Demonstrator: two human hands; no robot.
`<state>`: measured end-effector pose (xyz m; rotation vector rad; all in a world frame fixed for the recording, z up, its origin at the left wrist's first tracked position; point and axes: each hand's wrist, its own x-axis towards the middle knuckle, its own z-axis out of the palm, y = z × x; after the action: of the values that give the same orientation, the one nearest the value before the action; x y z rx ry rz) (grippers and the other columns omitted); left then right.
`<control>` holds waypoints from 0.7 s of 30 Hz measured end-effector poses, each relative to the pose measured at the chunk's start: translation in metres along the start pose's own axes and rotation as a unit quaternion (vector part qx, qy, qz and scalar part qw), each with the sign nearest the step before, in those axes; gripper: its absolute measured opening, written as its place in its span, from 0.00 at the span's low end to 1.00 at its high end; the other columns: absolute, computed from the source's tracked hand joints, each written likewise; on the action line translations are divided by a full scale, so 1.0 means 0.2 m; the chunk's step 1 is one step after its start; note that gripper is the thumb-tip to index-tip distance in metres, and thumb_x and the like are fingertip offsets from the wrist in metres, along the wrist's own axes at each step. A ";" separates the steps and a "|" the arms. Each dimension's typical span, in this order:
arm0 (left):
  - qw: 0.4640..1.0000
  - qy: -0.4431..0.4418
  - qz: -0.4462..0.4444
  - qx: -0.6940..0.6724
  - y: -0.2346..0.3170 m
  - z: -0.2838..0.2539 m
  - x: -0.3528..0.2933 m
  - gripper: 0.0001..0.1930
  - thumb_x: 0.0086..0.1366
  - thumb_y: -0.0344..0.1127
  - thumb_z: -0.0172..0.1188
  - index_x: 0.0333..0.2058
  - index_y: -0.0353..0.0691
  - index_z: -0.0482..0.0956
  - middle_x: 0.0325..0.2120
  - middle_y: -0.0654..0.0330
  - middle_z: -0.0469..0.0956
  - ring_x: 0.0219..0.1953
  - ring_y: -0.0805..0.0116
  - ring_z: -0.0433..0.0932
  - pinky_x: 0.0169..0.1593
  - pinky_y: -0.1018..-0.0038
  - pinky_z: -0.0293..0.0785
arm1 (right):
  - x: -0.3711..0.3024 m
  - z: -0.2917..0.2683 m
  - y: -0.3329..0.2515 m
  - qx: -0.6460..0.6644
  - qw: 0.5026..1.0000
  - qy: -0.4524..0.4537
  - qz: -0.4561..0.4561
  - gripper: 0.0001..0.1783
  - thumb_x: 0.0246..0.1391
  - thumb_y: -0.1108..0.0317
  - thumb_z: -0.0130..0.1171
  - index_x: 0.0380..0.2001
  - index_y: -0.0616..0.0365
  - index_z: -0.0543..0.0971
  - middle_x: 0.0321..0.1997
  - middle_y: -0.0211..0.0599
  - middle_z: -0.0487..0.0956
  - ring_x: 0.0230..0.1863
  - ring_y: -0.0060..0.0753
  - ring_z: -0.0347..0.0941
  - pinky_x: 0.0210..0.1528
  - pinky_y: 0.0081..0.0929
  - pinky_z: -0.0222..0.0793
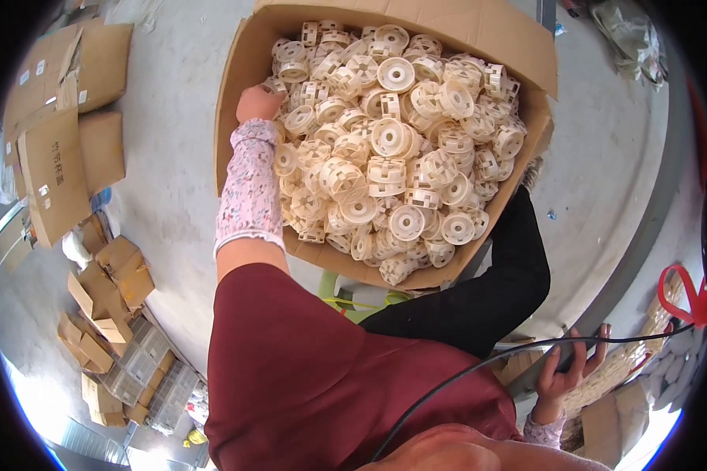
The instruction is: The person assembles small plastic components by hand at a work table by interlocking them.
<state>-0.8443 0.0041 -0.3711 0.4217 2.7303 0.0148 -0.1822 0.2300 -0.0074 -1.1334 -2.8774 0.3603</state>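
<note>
A large cardboard box (247,47) stands in front of me, heaped with cream-coloured slotted plastic wheel-like parts (389,137). My left hand (259,104) reaches in at the box's far left side, with its fingers curled in against the parts. What it holds, if anything, is hidden. Off to the lower right, beside my body, my right hand (569,373) has its fingers spread next to a dark grey edge. No object shows clearly in it. A black cable (479,363) crosses in front of that hand.
Cardboard cartons (71,169) lean at the left, with several opened boxes (114,275) nearer. A red loop (687,294) hangs at the right, near a pile of grey pieces (675,365). Clear plastic wrapping (628,39) lies far right. Something light green (353,297) shows under the box.
</note>
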 end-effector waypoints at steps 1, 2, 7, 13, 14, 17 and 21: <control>1.000 -0.003 0.005 -0.002 0.03 0.05 0.02 0.27 0.57 0.57 0.72 0.49 0.44 0.90 0.48 0.49 0.88 0.51 0.48 0.86 0.56 0.55 0.82 | -0.01 0.00 0.00 -0.001 1.000 -0.006 0.008 0.21 0.62 0.73 0.59 0.58 0.66 0.80 0.77 0.66 0.59 0.80 0.74 0.54 0.76 0.61 0.60; 0.999 -0.026 -0.012 0.020 0.04 0.09 0.05 0.28 0.56 0.57 0.72 0.48 0.43 0.90 0.50 0.48 0.87 0.52 0.47 0.86 0.56 0.55 0.81 | -0.02 0.00 0.01 0.001 1.000 -0.010 0.015 0.21 0.62 0.73 0.59 0.57 0.66 0.80 0.77 0.67 0.59 0.80 0.74 0.54 0.76 0.62 0.59; 0.995 -0.023 -0.088 -0.029 0.05 0.15 0.05 0.26 0.56 0.54 0.69 0.44 0.37 0.91 0.47 0.42 0.87 0.53 0.42 0.85 0.59 0.52 0.79 | 0.01 0.02 0.00 -0.003 1.000 -0.009 0.020 0.19 0.60 0.70 0.61 0.54 0.63 0.82 0.76 0.65 0.60 0.78 0.76 0.55 0.77 0.66 0.57; 0.970 0.155 0.019 -0.185 -0.17 -0.17 -0.10 0.20 0.66 0.46 0.67 0.40 0.29 0.87 0.36 0.40 0.87 0.37 0.41 0.85 0.44 0.52 0.80 | 0.06 0.04 -0.01 0.038 0.998 0.056 -0.009 0.17 0.51 0.67 0.66 0.46 0.55 0.88 0.70 0.58 0.69 0.72 0.71 0.65 0.72 0.63 0.64; 0.961 0.063 0.067 -0.261 0.05 -0.19 -0.23 0.14 0.71 0.36 0.62 0.45 0.27 0.84 0.36 0.44 0.87 0.37 0.48 0.84 0.44 0.59 0.80 | 0.08 0.02 -0.04 0.012 0.999 0.049 0.012 0.18 0.49 0.68 0.67 0.46 0.54 0.89 0.68 0.55 0.71 0.71 0.69 0.67 0.71 0.61 0.66; 0.904 0.093 0.216 -0.357 0.50 -0.41 -0.91 0.12 0.74 0.32 0.61 0.48 0.28 0.82 0.39 0.51 0.86 0.38 0.59 0.81 0.45 0.63 0.78 | 0.15 -0.03 -0.07 0.026 0.998 0.054 0.025 0.23 0.43 0.69 0.69 0.47 0.47 0.90 0.67 0.43 0.77 0.69 0.58 0.73 0.69 0.56 0.69; 0.844 -0.206 0.243 -0.430 0.29 -0.12 -1.50 0.20 0.62 0.28 0.71 0.53 0.30 0.82 0.35 0.55 0.82 0.35 0.67 0.78 0.40 0.72 0.75 | 0.15 -0.04 -0.08 0.088 0.994 0.071 -0.009 0.29 0.46 0.72 0.68 0.56 0.46 0.85 0.70 0.41 0.76 0.73 0.51 0.70 0.74 0.53 0.66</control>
<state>-0.5702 -0.0284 -0.2364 0.7083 1.8578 1.0945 -0.2143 0.2415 0.0010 -1.0576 -2.6710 0.5008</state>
